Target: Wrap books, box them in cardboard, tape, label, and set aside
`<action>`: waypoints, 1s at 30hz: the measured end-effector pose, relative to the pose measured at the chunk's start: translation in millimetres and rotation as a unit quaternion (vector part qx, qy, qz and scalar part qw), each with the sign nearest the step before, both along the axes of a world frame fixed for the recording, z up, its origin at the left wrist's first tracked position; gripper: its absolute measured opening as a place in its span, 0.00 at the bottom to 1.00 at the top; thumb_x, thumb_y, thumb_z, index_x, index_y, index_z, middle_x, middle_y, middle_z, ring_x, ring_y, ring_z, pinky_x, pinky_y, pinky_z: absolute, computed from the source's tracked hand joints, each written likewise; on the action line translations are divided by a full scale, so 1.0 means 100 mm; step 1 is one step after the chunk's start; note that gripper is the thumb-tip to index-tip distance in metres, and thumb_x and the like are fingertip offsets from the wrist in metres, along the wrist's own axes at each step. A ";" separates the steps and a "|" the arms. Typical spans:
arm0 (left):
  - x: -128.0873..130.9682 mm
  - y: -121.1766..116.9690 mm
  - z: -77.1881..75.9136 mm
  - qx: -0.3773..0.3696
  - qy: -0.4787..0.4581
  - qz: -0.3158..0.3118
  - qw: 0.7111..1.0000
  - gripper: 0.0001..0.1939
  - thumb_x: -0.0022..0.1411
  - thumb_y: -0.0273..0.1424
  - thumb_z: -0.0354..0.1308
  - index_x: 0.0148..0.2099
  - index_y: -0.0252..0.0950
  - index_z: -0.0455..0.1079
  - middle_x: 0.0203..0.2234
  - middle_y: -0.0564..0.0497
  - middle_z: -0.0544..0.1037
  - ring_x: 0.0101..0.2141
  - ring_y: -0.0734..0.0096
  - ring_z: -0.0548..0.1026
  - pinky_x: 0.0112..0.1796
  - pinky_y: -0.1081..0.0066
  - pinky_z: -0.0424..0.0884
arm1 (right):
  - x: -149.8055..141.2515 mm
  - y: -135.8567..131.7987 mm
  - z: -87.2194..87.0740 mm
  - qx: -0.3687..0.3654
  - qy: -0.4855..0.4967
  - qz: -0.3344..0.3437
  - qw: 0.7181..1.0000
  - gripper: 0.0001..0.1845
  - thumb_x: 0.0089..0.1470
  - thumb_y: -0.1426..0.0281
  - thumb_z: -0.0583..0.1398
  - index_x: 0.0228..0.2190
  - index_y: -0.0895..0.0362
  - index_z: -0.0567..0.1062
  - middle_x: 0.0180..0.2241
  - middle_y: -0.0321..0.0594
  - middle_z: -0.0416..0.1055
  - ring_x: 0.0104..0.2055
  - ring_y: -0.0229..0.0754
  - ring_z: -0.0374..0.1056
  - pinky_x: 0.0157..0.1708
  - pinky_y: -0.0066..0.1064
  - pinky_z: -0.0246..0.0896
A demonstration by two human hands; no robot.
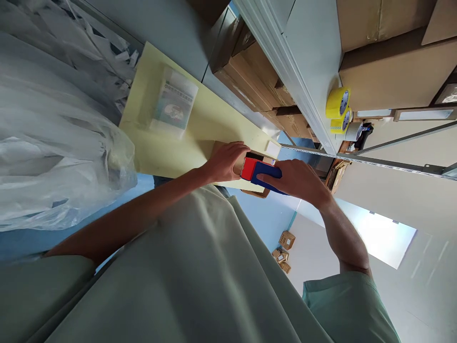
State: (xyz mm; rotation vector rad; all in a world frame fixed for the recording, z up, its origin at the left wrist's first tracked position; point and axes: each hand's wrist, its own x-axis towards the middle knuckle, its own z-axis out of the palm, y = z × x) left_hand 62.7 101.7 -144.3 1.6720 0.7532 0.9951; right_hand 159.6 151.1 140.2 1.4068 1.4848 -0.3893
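Note:
My right hand [294, 178] is closed round a blue and red box-shaped item [266, 174], its thumb along the blue side and the red end pointing toward my left hand. My left hand [228, 161] grips the side of a small brown cardboard box [240, 163] on the pale yellow tabletop [210, 119]. The red end is right by the box's dark opening; how far it reaches in, I cannot tell. Farther left on the tabletop lies a plastic-wrapped pack [174, 102] with a printed cover.
A large translucent plastic bag [64, 157] bulges at the left. Brown cartons [253, 71] sit under a white shelf [303, 62]. Yellow tape rolls [337, 102] and more cartons [396, 71] are on that shelf. Small boxes [285, 240] stand on the blue floor [255, 214].

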 end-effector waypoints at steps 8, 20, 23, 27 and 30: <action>0.12 0.01 -0.02 -0.003 0.011 -0.009 1.000 0.25 0.60 0.19 0.60 0.58 0.40 0.73 0.57 0.41 0.82 0.68 0.46 0.74 0.68 0.46 0.70 | -0.06 -0.03 -0.06 -0.004 0.006 0.031 0.999 0.33 0.71 0.39 0.57 0.40 0.55 0.84 0.32 0.46 0.81 0.37 0.50 0.77 0.36 0.35 0.59; 0.25 -0.06 -0.26 -0.027 0.032 -0.005 0.999 0.18 0.64 0.27 0.65 0.56 0.42 0.77 0.59 0.42 0.81 0.69 0.44 0.71 0.70 0.41 0.66 | 0.31 -0.09 -0.02 -0.004 -0.015 -0.007 1.000 0.36 0.71 0.37 0.55 0.42 0.55 0.83 0.33 0.48 0.82 0.39 0.53 0.79 0.34 0.35 0.56; 0.22 -0.04 -0.26 -0.014 0.043 -0.007 0.999 0.19 0.62 0.29 0.68 0.56 0.43 0.79 0.58 0.43 0.82 0.69 0.43 0.71 0.72 0.39 0.63 | 0.58 -0.10 -0.07 -0.003 -0.010 -0.024 1.000 0.37 0.71 0.36 0.55 0.39 0.55 0.83 0.34 0.48 0.82 0.39 0.51 0.79 0.33 0.35 0.55; 0.17 0.00 -0.25 -0.006 0.040 -0.008 0.999 0.21 0.59 0.33 0.73 0.56 0.45 0.82 0.57 0.44 0.84 0.69 0.42 0.73 0.75 0.38 0.60 | 0.95 -0.10 -0.24 -0.010 0.020 -0.063 0.998 0.38 0.71 0.35 0.54 0.35 0.55 0.81 0.32 0.46 0.82 0.37 0.48 0.79 0.35 0.34 0.58; 0.15 0.00 -0.22 -0.010 0.069 -0.007 0.998 0.21 0.61 0.37 0.74 0.56 0.45 0.83 0.57 0.44 0.84 0.69 0.41 0.73 0.75 0.38 0.60 | 1.18 -0.07 -0.44 -0.005 0.028 -0.069 0.997 0.38 0.70 0.35 0.55 0.35 0.56 0.81 0.33 0.48 0.83 0.37 0.49 0.79 0.35 0.34 0.60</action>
